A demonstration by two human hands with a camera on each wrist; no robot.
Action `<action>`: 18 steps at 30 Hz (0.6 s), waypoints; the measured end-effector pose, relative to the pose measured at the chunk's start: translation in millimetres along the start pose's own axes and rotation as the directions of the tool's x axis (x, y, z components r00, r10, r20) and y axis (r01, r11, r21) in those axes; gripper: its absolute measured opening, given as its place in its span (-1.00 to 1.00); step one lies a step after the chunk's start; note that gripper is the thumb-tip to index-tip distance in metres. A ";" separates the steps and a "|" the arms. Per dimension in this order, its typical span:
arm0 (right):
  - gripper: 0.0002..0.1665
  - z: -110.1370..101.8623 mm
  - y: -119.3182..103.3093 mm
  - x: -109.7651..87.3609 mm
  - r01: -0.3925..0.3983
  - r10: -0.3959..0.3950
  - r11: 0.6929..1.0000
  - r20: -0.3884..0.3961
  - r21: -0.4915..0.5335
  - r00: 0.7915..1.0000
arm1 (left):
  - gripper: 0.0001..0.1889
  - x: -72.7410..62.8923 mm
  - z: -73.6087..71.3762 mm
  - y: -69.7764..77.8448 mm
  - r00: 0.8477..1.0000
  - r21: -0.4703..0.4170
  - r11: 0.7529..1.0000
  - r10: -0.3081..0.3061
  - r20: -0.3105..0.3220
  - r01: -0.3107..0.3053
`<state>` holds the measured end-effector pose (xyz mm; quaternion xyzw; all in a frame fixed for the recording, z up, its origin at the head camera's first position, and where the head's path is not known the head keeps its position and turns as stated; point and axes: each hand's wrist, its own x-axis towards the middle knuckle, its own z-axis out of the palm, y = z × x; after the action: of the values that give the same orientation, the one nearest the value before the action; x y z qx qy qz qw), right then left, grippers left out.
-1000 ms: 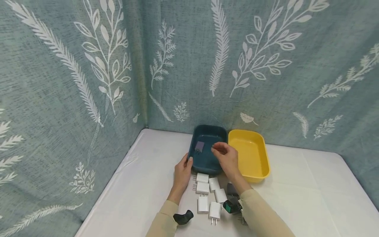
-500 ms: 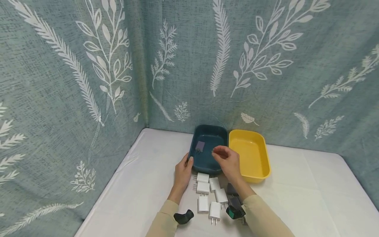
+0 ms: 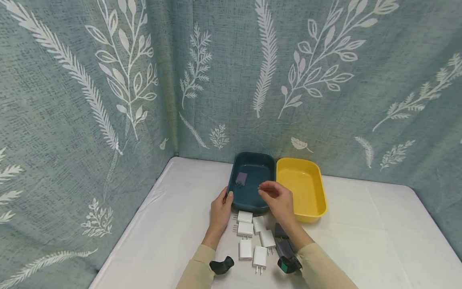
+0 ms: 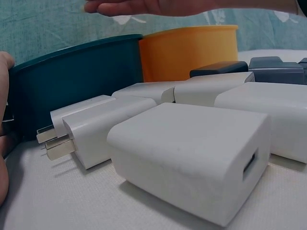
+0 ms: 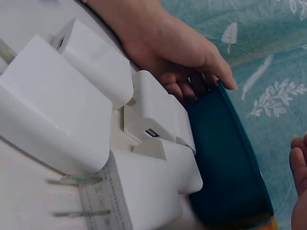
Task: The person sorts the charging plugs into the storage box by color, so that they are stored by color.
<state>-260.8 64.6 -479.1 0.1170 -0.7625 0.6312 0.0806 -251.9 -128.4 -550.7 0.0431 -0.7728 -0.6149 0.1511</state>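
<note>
My left hand [image 3: 220, 212] grips the near left side of a dark blue tray [image 3: 252, 206], its thumb on the rim. A purplish-grey plug charger [image 3: 241, 179] lies inside that tray. Above the tray's right part hovers my right hand [image 3: 279, 200], fingers loosely bent, with nothing visible between thumb and fingertips. Several white plug chargers [image 3: 246, 249] lie on the table just in front of the tray; in the left wrist view one white charger [image 4: 192, 153] shows its USB port. Dark grey chargers [image 3: 285, 249] lie beneath my right forearm, partly hidden.
A yellow tray [image 3: 321, 188] stands against the blue tray's right side. A white cloth covers the table [image 3: 368, 228]. Behind and to the left hangs a blue-green curtain [image 3: 231, 80] with white leaf patterns. Black wrist cameras sit on both forearms.
My right hand has sunk slightly toward the near side of the blue tray. The left hand keeps its grip, and the chargers lie as before.
</note>
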 end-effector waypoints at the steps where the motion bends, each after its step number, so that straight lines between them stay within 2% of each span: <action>1: -0.76 -0.9 0.4 -0.6 0.002 -0.002 1.000 0.001 0.006 1.000 | -0.48 0.3 0.0 -0.5 1.000 0.002 1.000 0.003 -0.002 -0.003; 11: -0.75 -14.1 6.7 -8.2 -0.014 0.014 1.000 0.017 -0.007 1.000 | -0.48 -0.1 0.0 -1.6 1.000 0.003 1.000 0.001 0.005 -0.001; 18: -0.71 -22.9 6.2 -11.7 -0.028 0.030 0.998 -0.025 0.062 0.999 | -0.49 -0.7 0.8 -0.8 1.000 0.000 1.000 -0.004 0.001 0.004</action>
<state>-251.8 89.0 -483.8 0.1003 -0.7432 0.6569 0.0776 -251.5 -127.7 -551.8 0.0443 -0.7728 -0.6152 0.1492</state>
